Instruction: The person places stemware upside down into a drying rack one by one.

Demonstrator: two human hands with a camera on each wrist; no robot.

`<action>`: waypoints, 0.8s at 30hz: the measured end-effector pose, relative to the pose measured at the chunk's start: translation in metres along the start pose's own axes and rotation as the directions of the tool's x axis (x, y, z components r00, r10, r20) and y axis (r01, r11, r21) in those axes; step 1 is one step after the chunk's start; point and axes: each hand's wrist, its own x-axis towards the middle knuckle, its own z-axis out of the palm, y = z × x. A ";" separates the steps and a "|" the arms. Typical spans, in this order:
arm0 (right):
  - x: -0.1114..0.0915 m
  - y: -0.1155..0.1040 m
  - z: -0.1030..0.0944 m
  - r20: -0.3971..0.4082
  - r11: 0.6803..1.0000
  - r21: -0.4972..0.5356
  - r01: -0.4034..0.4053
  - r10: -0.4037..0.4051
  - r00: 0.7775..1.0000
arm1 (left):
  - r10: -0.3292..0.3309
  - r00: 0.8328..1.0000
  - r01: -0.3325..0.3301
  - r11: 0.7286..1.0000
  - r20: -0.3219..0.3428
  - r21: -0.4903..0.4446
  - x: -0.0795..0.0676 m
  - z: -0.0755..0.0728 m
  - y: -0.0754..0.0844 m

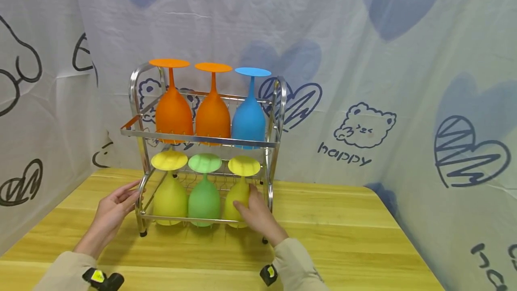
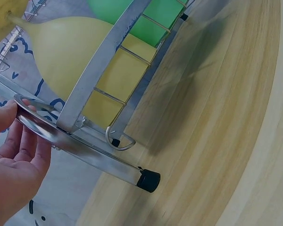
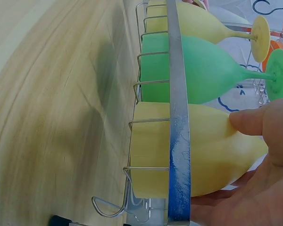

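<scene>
A two-tier metal rack [image 1: 210, 138] stands on the wooden table, goblets upside down on both shelves. My left hand [image 1: 115, 210] holds the rack's left side frame, thumb and fingers around the metal bar [image 2: 80, 143]. On the lower shelf my right hand [image 1: 260, 214] grips the right yellow goblet [image 3: 207, 146] by its bowl, thumb on the near side and fingers behind. That goblet sits inside the shelf's front rail [image 3: 178, 94]. Beside it stand a green goblet [image 1: 204, 201] and another yellow goblet [image 1: 169, 199].
On the upper shelf are two orange goblets, one left [image 1: 173, 113] and one in the middle [image 1: 212, 118], and a blue goblet [image 1: 248, 120] at the right. The wooden table [image 1: 335, 232] extends right of the rack. A patterned white cloth [image 1: 343, 80] hangs behind and along both sides.
</scene>
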 end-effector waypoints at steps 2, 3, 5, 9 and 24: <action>0.000 0.000 0.000 0.003 1.000 0.002 -0.011 0.011 1.000 | 0.001 1.000 -0.001 1.000 0.001 0.004 0.000 0.000 0.000; 0.000 0.000 0.000 0.004 1.000 0.004 -0.016 0.016 1.000 | 0.001 1.000 -0.001 1.000 0.001 0.005 0.000 0.000 0.000; 0.000 -0.001 0.000 0.006 1.000 0.002 -0.027 0.027 1.000 | 0.000 1.000 0.000 1.000 0.002 0.004 -0.001 -0.001 -0.001; -0.003 -0.004 0.000 -0.013 0.999 0.008 -0.037 0.037 0.999 | -0.003 1.000 0.003 1.000 0.000 0.002 0.000 -0.001 -0.001; -0.040 -0.010 -0.036 -0.055 0.992 -0.038 0.120 -0.121 0.991 | 0.073 0.996 -0.046 0.898 -0.047 0.438 -0.009 0.008 0.015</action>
